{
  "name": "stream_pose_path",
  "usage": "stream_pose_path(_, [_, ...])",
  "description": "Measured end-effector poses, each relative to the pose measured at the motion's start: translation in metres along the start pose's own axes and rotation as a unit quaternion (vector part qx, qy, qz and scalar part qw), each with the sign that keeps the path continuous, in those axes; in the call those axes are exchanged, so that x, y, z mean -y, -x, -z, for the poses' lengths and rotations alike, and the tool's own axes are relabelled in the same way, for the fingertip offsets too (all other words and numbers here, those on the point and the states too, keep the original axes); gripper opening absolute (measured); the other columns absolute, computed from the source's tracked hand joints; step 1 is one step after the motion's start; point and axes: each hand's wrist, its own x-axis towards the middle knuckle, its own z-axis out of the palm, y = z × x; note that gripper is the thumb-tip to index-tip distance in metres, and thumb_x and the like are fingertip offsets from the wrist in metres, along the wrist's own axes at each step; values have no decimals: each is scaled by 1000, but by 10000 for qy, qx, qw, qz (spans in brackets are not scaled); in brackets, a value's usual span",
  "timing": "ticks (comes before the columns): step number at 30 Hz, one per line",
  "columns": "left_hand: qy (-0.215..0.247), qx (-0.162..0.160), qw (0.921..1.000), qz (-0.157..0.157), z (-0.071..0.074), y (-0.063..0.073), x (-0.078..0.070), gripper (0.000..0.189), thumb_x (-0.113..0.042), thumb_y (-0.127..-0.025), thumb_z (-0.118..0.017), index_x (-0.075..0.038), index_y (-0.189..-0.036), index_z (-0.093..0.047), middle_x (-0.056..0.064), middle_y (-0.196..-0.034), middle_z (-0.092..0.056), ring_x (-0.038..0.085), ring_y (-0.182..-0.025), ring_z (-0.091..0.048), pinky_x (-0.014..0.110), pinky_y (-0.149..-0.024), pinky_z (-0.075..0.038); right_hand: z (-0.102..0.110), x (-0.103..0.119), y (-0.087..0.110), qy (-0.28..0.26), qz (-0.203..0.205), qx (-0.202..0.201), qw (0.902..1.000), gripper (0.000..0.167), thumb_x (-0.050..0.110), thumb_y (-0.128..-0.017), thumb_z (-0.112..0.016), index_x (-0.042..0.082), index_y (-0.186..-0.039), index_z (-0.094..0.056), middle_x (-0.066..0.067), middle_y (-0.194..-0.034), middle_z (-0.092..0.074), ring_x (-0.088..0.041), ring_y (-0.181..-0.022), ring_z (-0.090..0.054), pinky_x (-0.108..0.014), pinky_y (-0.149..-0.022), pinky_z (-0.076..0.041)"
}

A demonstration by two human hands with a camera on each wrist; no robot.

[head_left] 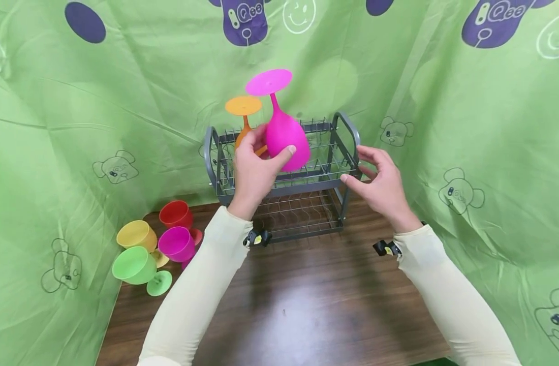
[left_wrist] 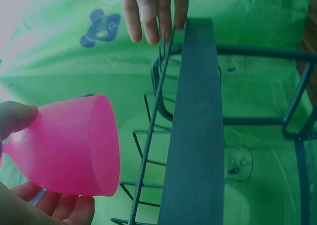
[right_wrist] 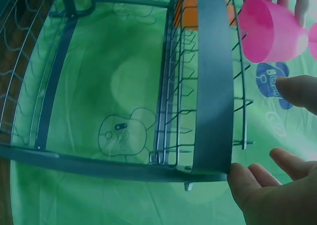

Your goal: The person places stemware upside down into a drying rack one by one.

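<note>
My left hand (head_left: 256, 170) holds a pink plastic goblet (head_left: 286, 137) by its bowl, upside down with the foot uppermost. In the left wrist view the goblet's bowl (left_wrist: 69, 145) is apart from the grey rack's front rail (left_wrist: 195, 126). An orange goblet (head_left: 244, 107) stands inverted in the top tier of the dish rack (head_left: 302, 189), partly behind my left hand. At the rack's right end is my right hand (head_left: 382, 183), thumb and fingers spread apart. In the right wrist view, its fingers (right_wrist: 242, 183) touch the rack's corner.
Left of the rack, a red goblet (head_left: 176, 214), a yellow goblet (head_left: 136, 235), a magenta goblet (head_left: 176, 244) and a green goblet (head_left: 134, 265) stand upright on the brown wood-grain surface (head_left: 298, 295). The rack's lower wire tier (head_left: 302, 208) sits near that surface. Green printed fabric (head_left: 160, 91) surrounds the area.
</note>
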Motion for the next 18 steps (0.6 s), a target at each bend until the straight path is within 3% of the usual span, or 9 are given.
stream_pose_path(10, [-699, 54, 9974, 172, -15, -27, 7, 73, -28, -85, -91, -17, -150, -59, 0, -142, -67, 12, -127, -65, 31, -102, -61, 3, -2, -12, 149, -252, 97, 9995, 81, 14, -84, -90, 5, -154, -50, -13, -150, -48, -30, -143, -51, -39, -118, -50])
stream_pose_path(18, [-1470, 252, 9878, 457, -19, -38, 12, 73, -34, -87, -88, -18, -152, -58, 1, -142, -69, 16, -127, -66, 36, -100, -62, 3, -5, -15, 258, -331, 152, 9990, 82, 14, -84, -90, 6, -154, -49, -14, -151, -46, -30, -143, -50, -38, -119, -49])
